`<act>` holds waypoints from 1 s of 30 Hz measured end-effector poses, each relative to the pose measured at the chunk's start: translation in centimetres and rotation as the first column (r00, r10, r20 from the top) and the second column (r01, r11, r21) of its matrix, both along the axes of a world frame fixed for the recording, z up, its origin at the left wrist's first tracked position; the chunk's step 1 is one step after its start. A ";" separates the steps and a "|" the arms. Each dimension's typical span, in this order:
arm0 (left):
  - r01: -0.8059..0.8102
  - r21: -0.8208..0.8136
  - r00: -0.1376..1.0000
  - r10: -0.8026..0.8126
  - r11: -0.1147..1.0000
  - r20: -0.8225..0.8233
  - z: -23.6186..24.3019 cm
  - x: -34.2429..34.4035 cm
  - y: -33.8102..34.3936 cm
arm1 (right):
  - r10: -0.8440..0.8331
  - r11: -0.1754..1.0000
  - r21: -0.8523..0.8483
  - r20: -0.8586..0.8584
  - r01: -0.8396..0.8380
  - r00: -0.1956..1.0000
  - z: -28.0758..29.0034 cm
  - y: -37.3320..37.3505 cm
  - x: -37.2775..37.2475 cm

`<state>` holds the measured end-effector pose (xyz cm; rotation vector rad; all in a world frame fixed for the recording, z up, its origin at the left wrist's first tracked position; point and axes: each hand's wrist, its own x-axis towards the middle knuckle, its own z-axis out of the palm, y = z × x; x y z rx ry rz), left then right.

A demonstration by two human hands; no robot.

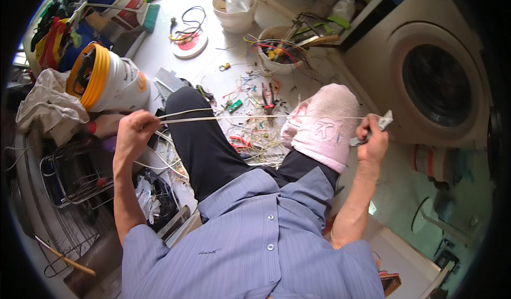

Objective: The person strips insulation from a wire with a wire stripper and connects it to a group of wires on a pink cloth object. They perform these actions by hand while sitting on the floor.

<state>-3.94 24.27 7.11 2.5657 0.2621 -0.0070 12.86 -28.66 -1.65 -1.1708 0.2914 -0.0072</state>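
Observation:
A thin white cable (255, 117) is stretched across above my knees. My left hand (136, 131) is closed around its left part, and a loose length trails back over my left knee. At the other end, my right hand (373, 143) is closed on the cable too. A crumpled whitish scrap (385, 120) sticks out of that hand, and a small dark grey item shows beside its fingers, too unclear to name. A pink towel (324, 126) covers my right knee. Between my legs, red-handled pliers (268, 99) lie among wire offcuts (261, 142), near a small green piece (234, 106).
A washing machine (394, 75) stands at right. Buckets stand ahead: one with wires (277, 65), another with a plastic bag (234, 19). At left are a white bucket with yellow hose (120, 86) and a wire rack (77, 174). A coiled cord lies on a round lid (190, 44).

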 end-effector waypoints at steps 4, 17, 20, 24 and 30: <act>0.123 0.474 0.992 -0.099 0.872 -0.077 -2.0 -1.4 -2.5 | 0.104 0.988 -0.103 -0.088 -0.113 0.991 1.6 1.7 -0.8; 0.467 -0.694 0.848 -0.500 0.547 0.177 -4.8 14.9 -29.1 | 0.234 0.972 0.020 0.043 -0.235 0.971 3.9 2.4 -1.1; 0.485 -0.720 0.796 -0.592 0.497 0.128 -5.0 16.1 -31.5 | 0.212 0.977 0.003 0.060 -0.213 0.975 3.7 1.8 -0.9; 0.118 -0.916 0.774 -0.614 0.383 -0.156 -4.8 15.3 -30.9 | 0.114 0.993 -0.002 0.059 -0.114 0.992 3.6 0.5 -0.5; -0.110 -0.897 0.803 -0.493 0.428 -0.334 -7.5 14.3 -29.2 | 0.077 0.997 0.021 0.021 -0.078 0.997 1.5 -0.6 2.1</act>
